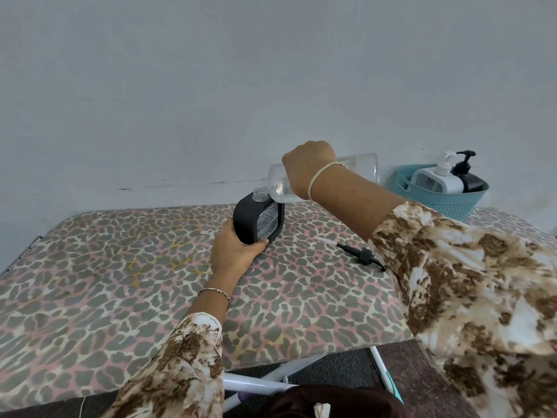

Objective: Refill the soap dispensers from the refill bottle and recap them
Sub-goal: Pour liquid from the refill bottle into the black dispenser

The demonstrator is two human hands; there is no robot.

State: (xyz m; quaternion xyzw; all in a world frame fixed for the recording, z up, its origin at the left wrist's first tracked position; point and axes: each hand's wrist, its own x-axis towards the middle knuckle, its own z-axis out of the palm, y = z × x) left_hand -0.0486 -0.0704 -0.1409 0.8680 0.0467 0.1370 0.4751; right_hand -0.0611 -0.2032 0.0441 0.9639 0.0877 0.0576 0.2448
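Pouring step. My left hand wraps the lower near corner of the black dispenser, fingers closed around it, thumb on the front edge, holding it upright on the leopard-print cover. Its clear threaded neck is open, cap off. My right hand grips the clear refill bottle from above, fingers curled tight round the body, bottle tipped almost flat with the mouth end just above and right of the dispenser neck. I cannot tell if liquid is flowing; the mouth is partly hidden by my wrist.

The black pump cap with its dip tube lies on the cover right of the dispenser, well apart from it. Far right of the dispenser, a teal basket holds a white dispenser and a second black dispenser, both capped.

To do this well: line the bottle mouth directly over the neck before tipping further, tilt slowly, keep the left hand firm since the cover looks soft and the dispenser could rock. Watch the level through the clear front window, stop short of the neck. Then the pump goes back on.
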